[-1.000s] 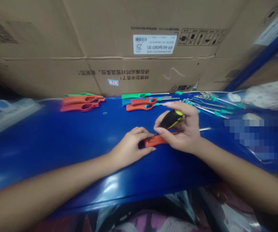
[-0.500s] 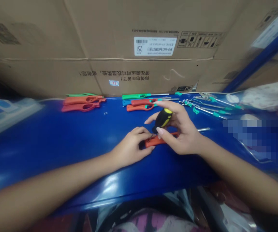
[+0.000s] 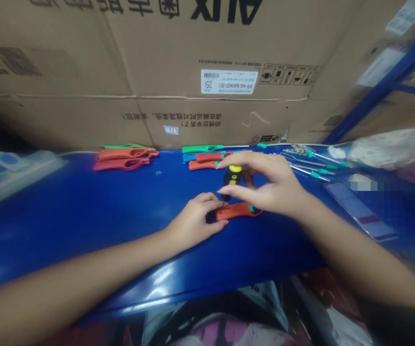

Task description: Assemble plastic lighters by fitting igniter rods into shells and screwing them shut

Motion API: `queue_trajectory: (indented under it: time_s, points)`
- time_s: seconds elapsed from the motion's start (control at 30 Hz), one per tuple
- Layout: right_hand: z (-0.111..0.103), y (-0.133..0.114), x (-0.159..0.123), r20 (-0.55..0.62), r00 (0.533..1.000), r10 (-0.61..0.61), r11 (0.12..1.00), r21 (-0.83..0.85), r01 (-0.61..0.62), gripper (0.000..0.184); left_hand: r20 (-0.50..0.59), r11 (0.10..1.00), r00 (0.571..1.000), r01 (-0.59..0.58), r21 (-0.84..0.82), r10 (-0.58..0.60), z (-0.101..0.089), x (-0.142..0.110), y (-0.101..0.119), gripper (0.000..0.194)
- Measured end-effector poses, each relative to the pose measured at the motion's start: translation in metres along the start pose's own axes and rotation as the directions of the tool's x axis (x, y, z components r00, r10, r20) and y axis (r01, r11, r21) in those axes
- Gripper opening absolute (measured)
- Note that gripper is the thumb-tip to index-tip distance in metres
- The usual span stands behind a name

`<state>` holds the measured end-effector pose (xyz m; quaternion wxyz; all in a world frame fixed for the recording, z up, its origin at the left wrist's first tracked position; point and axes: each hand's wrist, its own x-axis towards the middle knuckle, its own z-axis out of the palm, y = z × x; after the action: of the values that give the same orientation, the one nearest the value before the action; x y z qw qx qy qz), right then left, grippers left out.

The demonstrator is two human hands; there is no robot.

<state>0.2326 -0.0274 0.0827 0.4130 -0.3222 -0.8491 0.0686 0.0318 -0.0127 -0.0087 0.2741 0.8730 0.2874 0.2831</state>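
Note:
My left hand (image 3: pixel 194 217) grips the near end of an orange long-nosed lighter (image 3: pixel 238 210) lying on the blue table, its thumb and fingers closed around that end. My right hand (image 3: pixel 270 185) pinches a short black-and-yellow screwdriver (image 3: pixel 232 180) between thumb and forefinger. The screwdriver stands nearly upright, its thin shaft reaching down to the lighter's handle beside my left fingertips. Whether the tip sits in a screw is too small to tell. My right hand hides the lighter's far end.
Behind lie assembled lighters, one with a green handle (image 3: pixel 202 149), and red lighter shells (image 3: pixel 126 154) further left. Metal lighter tubes (image 3: pixel 310 169) with teal parts lie right of them, near a phone (image 3: pixel 360 211). A large cardboard box (image 3: pixel 171 62) walls off the back.
The screwdriver has tilted to a more upright position, and my right hand has turned with it. My left hand keeps its hold on the lighter. The camera view has tipped upward slightly.

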Motion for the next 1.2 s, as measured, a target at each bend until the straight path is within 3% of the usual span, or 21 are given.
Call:
queue_trajectory:
  time_s: [0.1,0.27,0.37,0.43,0.57,0.63,0.73,0.8,0.87,0.93,1.0,1.13,1.2]
  points:
    - [0.009,0.000,-0.008,-0.143,0.987,-0.074,0.994,-0.091,0.062,0.031,0.000,1.000,1.000,-0.006,0.001,0.006,0.000,0.000,-0.002,0.029]
    - [0.011,0.006,-0.011,-0.025,0.997,0.070,0.983,0.173,-0.065,0.034,0.015,1.000,1.000,0.000,0.014,0.000,0.000,0.001,-0.001,0.029]
    - [0.012,0.011,-0.013,-0.211,0.977,-0.022,0.998,0.046,0.033,0.028,0.005,1.000,1.000,0.005,0.008,-0.005,0.001,0.001,0.000,0.030]
    - [0.014,0.013,-0.014,-0.275,0.959,-0.074,0.997,-0.026,0.070,0.026,0.013,1.000,1.000,0.014,-0.005,-0.014,0.000,0.001,0.001,0.029]
    - [0.015,0.008,-0.014,-0.075,0.992,0.104,0.957,0.278,-0.079,0.035,0.033,1.000,0.999,0.015,-0.007,-0.015,-0.001,0.002,0.002,0.027]
    - [0.015,0.006,-0.013,-0.055,0.992,0.114,0.940,0.331,-0.089,0.030,0.025,1.000,1.000,0.005,0.010,-0.005,-0.001,0.002,0.002,0.028]
    - [0.014,0.005,-0.013,-0.234,0.972,-0.037,0.994,0.096,0.060,0.018,0.020,1.000,1.000,-0.016,0.019,0.015,0.000,0.001,0.000,0.029]
    - [0.013,0.005,-0.013,-0.267,0.953,-0.143,0.990,-0.040,0.137,0.021,0.019,1.000,1.000,-0.024,0.020,0.023,0.001,0.001,0.000,0.028]
    - [0.012,0.004,-0.014,-0.197,0.974,-0.114,0.992,0.022,0.120,0.031,0.024,0.999,0.999,-0.038,0.029,0.037,0.000,0.000,0.000,0.028]
    - [0.012,0.003,-0.014,-0.096,0.995,-0.001,0.981,0.191,0.019,0.037,0.031,0.998,0.999,-0.046,0.043,0.045,0.000,0.000,0.001,0.029]
    - [0.012,0.004,-0.013,-0.073,0.996,0.058,0.963,0.267,-0.036,0.032,0.042,0.998,0.998,-0.048,0.045,0.046,-0.001,0.000,0.002,0.030]
    - [0.011,0.008,-0.012,-0.272,0.957,-0.099,0.995,0.001,0.103,0.021,0.046,0.999,0.998,-0.039,0.010,0.039,-0.002,0.000,0.003,0.029]
    - [0.009,0.009,-0.012,-0.234,0.966,-0.108,0.994,-0.003,0.110,0.026,0.050,0.999,0.998,-0.034,-0.002,0.034,-0.003,0.000,0.003,0.029]
